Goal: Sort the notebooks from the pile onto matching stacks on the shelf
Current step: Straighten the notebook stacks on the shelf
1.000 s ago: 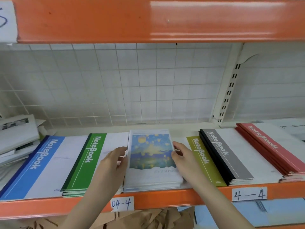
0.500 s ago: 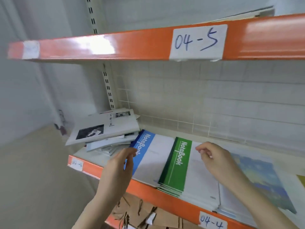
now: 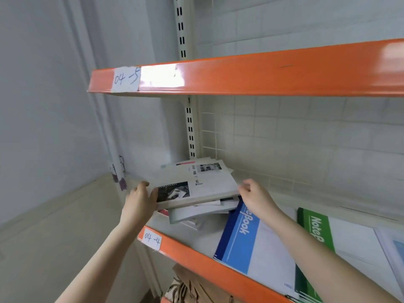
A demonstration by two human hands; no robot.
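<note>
left hand [image 3: 140, 201] is at the near-left corner of the top notebook [image 3: 196, 184] on the pile [image 3: 196, 212], thumb on the cover by the dark photo, fingers hidden under the edge. reads as a grip, but can't confirm the fingers. the notebook spans between your two hands, white cover, tilted, sitting on a messy heap of loose ones at the left end of the shelf [image 3: 190, 237].

right hand [image 3: 253, 196] is at the notebook's right edge, fingers curled, fingertips touching or just short of it; can't tell if it's actually pinching.

to the right of that hand: blue stack [image 3: 244, 239], its corner tucked under the pile. further right, green stack [image 3: 314, 230].

my read: you're picking the top one. get both hands seated on opposite edges before lifting, and lift straight up. the heap underneath is skewed and will likely slide if you drag. check you've got one notebook, not two. none of the visible stacks matches this cover, so look further right along the shelf.
</note>
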